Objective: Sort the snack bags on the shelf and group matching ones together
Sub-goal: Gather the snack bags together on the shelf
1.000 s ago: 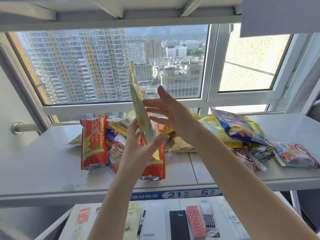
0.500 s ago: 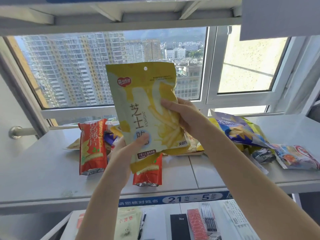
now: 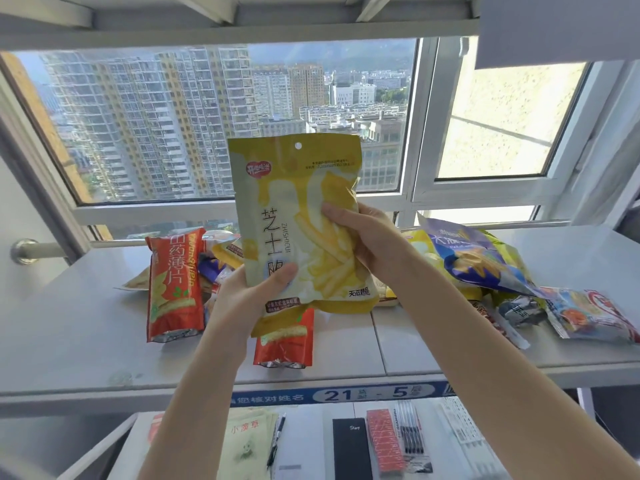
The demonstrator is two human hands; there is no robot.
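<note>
Both hands, left hand and right hand, grip the yellow bag, half hiding a red bag

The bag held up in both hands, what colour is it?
The bag is yellow and white; the head view shows it.

Am holding the yellow snack bag upright over the shelf. My left hand is pinching its 7 o'clock corner, and my right hand is gripping its 3 o'clock edge. A red bag is lying at 9 o'clock, a blue bag at 3.
</note>
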